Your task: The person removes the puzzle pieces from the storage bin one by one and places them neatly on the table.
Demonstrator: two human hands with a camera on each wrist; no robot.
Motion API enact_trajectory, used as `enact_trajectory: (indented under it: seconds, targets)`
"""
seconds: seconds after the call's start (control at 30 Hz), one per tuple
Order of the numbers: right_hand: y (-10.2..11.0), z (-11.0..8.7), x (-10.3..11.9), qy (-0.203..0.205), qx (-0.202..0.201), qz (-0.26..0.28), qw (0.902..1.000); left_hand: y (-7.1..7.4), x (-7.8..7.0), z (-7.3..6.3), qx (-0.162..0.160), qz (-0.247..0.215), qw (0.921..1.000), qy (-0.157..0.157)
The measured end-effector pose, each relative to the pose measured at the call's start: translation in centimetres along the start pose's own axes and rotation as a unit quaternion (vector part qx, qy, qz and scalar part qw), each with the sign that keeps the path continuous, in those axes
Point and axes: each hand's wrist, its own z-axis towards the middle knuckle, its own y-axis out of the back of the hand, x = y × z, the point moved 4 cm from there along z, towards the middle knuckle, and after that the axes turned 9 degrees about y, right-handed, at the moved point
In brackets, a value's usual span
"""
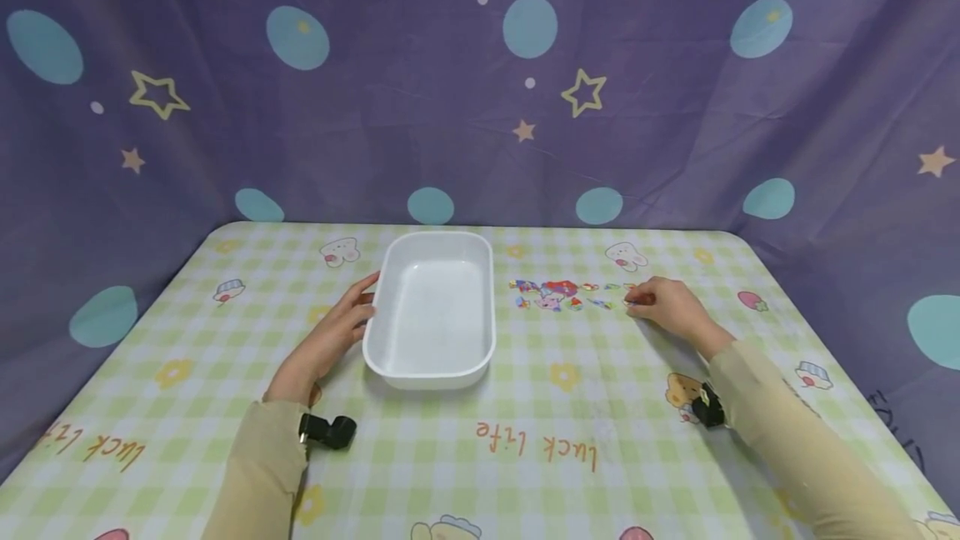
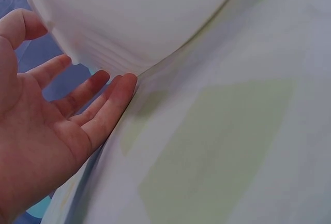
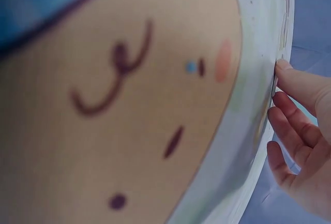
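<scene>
A white rectangular plastic container (image 1: 429, 307) sits on the table, its long sides running away from me. My left hand (image 1: 339, 332) is at its left side, fingertips touching the outer wall. In the left wrist view those fingers (image 2: 119, 97) are loosely bent and spread against the container (image 2: 119, 17). Right of the container lie several small flat colourful cut-out pieces (image 1: 558, 288) in rough rows. At the right end of the rows, my right hand (image 1: 671, 305) pinches a small flat piece (image 1: 628, 302) between thumb and fingertips, close over the tablecloth; the fingers mostly hide it.
A green-and-white checked tablecloth (image 1: 525, 490) with printed cartoon figures and lettering covers the table. Behind it hangs a purple curtain (image 1: 420, 123) with stars and ovals. Both wrists wear small black cameras (image 1: 341, 432) near the beige sleeves (image 1: 258, 465).
</scene>
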Motion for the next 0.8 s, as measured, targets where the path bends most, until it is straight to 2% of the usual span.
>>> enact_trajectory:
  seconds: [0.43,0.63,0.8]
  targets:
    - [0.29,-0.05,-0.12,-0.013,-0.001,0.005,0.9999,-0.16,-0.34,0.32,-0.005,-0.007,0.9999,0.014]
    - [0.01,0.04,-0.37,-0.018,0.006,0.010,0.9998,-0.34,-0.33,0.15,-0.001,-0.005,0.9999,0.009]
    - [0.48,0.16,0.01,-0.019,0.010,0.008,0.9997,-0.18,-0.79,-0.02,-0.010,0.012,0.9998,0.008]
